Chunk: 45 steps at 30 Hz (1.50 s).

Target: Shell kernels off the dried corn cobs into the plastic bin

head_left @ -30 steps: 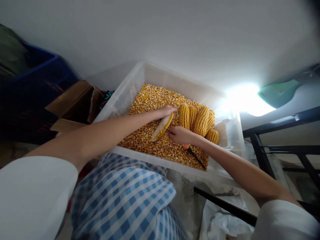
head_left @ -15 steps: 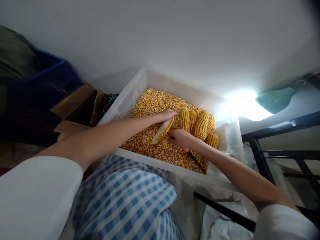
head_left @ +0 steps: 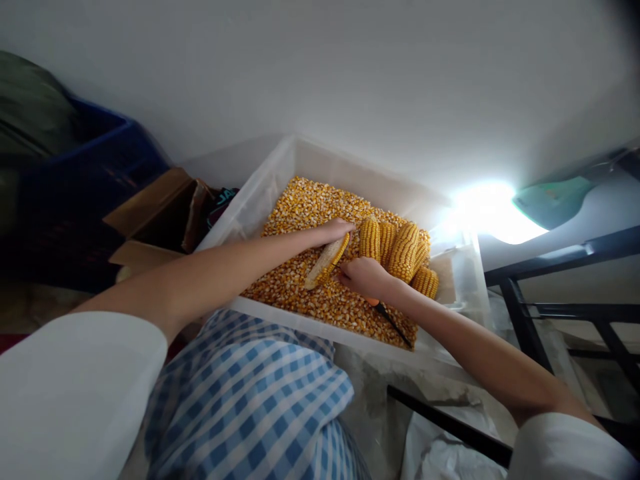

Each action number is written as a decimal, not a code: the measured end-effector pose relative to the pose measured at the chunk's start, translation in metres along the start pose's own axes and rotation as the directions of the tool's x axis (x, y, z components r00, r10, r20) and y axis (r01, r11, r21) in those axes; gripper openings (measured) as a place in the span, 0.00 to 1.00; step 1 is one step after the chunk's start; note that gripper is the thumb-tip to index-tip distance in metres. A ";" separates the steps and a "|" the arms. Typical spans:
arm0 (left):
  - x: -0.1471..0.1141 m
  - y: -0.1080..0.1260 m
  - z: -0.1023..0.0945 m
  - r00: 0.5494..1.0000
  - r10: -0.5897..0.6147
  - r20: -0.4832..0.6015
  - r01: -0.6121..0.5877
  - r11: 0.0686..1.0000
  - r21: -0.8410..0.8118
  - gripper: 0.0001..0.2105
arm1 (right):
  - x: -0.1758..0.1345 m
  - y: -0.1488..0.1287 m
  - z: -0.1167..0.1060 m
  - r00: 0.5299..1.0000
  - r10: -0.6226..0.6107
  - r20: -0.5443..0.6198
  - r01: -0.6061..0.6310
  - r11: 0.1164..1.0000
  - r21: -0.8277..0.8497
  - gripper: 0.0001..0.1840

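My left hand (head_left: 336,231) is closed around the upper end of a partly shelled corn cob (head_left: 324,268), which tilts down to the left. One side of the cob is pale and bare, with yellow kernels along the right edge. Against that edge my right hand (head_left: 364,275) is closed, a thin dark tool tip (head_left: 337,265) sticking out from its fingers. Below the right wrist shows an orange-and-black slim piece (head_left: 390,321); whether it belongs to the same tool I cannot tell. Loose corn kernels (head_left: 305,207) lie beneath both hands. Several full corn ears (head_left: 403,250) rest close by on the right.
A translucent plastic bin (head_left: 260,193) holds the corn. To the left stand an open cardboard box (head_left: 145,203) and a blue crate (head_left: 90,180). A bright lamp (head_left: 500,210) and a black metal frame (head_left: 525,320) are at the right. Blue checked cloth (head_left: 260,393) covers my lap.
The view has shifted very slightly. Both hands keep the same grip and the cob stays in nearly the same place.
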<state>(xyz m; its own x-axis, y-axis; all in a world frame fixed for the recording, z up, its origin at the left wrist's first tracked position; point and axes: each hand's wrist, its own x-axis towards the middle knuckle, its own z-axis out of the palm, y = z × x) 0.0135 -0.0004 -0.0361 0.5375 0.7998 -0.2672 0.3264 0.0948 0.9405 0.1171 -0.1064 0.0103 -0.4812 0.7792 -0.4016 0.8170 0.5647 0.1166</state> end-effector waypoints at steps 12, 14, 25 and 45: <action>0.000 -0.001 0.000 0.999 0.030 -0.043 -0.027 0.998 0.062 0.14 | 0.001 -0.003 0.002 0.999 0.032 0.027 -0.031 0.999 -0.024 0.22; -0.002 0.001 0.001 0.997 0.012 -0.077 -0.007 0.998 0.059 0.13 | 0.001 -0.005 0.002 0.999 0.037 0.021 -0.037 0.999 -0.017 0.22; -0.001 0.007 0.003 0.988 0.049 -0.148 -0.027 0.989 0.144 0.12 | 0.002 -0.011 0.000 0.992 0.076 0.098 -0.075 0.997 -0.019 0.23; -0.006 0.014 0.005 0.990 0.072 -0.122 -0.041 0.969 0.244 0.13 | 0.003 -0.009 0.004 0.994 0.079 0.079 -0.079 0.997 -0.005 0.22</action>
<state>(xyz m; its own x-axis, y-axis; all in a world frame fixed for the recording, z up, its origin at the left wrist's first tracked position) 0.0182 -0.0067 -0.0225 0.4612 0.8706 -0.1712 0.4840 -0.0851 0.8709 0.1100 -0.1103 0.0042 -0.3887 0.7975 -0.4614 0.8508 0.5029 0.1524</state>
